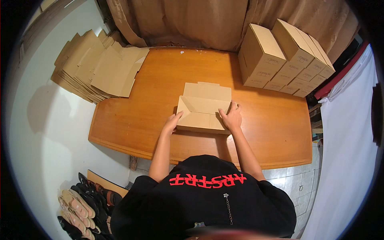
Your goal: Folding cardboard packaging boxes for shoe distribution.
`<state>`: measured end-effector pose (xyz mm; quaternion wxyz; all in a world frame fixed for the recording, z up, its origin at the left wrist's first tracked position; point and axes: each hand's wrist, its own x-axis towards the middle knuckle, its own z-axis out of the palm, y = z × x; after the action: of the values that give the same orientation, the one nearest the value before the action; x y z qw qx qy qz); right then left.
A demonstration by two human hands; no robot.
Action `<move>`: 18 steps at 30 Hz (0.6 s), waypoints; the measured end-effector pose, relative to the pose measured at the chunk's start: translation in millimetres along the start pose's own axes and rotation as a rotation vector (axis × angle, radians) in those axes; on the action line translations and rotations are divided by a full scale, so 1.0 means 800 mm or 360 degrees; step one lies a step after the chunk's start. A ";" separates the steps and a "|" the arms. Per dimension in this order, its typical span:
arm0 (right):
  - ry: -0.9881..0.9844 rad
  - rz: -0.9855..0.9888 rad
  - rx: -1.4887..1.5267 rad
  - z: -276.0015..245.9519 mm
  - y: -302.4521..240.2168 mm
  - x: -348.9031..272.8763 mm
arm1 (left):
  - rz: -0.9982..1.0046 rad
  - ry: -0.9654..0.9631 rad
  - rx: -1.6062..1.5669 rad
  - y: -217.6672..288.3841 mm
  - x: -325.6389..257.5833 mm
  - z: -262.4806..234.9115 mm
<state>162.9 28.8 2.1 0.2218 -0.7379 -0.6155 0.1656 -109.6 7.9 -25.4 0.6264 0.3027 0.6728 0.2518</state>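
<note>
A brown cardboard box (200,120) sits on the wooden table in front of me, its lid flap (208,91) raised at the far side and its inside showing. My left hand (173,121) grips the box's left end, with the thumb near the top edge and the other fingers hidden along the outside. At the right end, my right hand (231,116) holds the side wall, its thumb over the edge toward the inside and its fingers around the outer face.
Flattened cardboard sheets (114,70) are piled at the table's far left. Closed boxes (262,56) stand stacked at the far right. Brown curtain (188,24) hangs behind the wooden table (156,84). Several sandals (78,206) lie at the lower left, by the white wall.
</note>
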 end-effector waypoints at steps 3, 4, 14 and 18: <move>-0.0005 -0.0030 0.0068 -0.001 -0.004 0.003 | 0.0007 -0.0022 -0.0185 -0.004 -0.025 -0.005; 0.0039 -0.0028 0.0115 -0.005 -0.008 0.003 | 0.0006 -0.0013 -0.0191 0.003 -0.039 -0.006; -0.0118 -0.0347 0.0928 0.025 -0.007 0.027 | 0.1969 0.1068 0.0120 0.084 -0.111 0.034; -0.0185 -0.0337 0.1105 0.004 -0.020 0.028 | 0.2437 0.1267 0.0543 0.090 -0.140 0.079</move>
<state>152.3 53.3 8.4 0.4396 -0.5401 -0.6073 0.3824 -36.6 -26.2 97.7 -0.0492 0.6498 0.4820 0.5856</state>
